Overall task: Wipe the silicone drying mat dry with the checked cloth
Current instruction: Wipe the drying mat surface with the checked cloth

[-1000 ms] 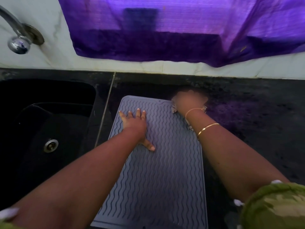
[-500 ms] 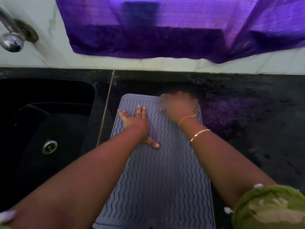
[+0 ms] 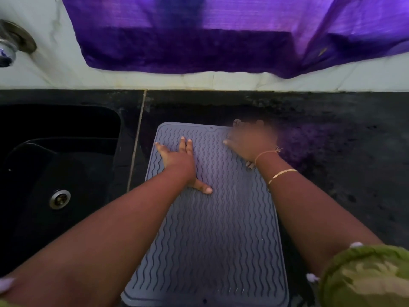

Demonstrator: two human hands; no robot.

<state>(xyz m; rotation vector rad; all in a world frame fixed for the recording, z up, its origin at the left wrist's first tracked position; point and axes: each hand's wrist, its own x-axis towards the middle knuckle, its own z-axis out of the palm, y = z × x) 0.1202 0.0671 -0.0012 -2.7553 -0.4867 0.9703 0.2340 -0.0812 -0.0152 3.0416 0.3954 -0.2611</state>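
Observation:
A grey silicone drying mat (image 3: 212, 240) with wavy ridges lies lengthwise on the black countertop (image 3: 349, 185). My left hand (image 3: 177, 158) presses flat on the mat's far left part, fingers straight and spread. My right hand (image 3: 250, 140) is over the mat's far right corner, blurred by motion. It covers the checked cloth (image 3: 250, 165), which is bunched beneath it. Only small pale edges of the cloth show, at the wrist and past the fingertips. Thin gold bangles sit on my right wrist.
A black sink (image 3: 26, 173) with a metal drain (image 3: 59, 199) lies left of the mat, a tap (image 3: 8, 52) above it. A purple curtain (image 3: 199, 41) hangs over the white tiled wall behind. Bare black counter stretches to the right.
My right hand swept the cloth left along the mat's far edge, then back to the far right corner. My left hand has stayed pressed on the mat.

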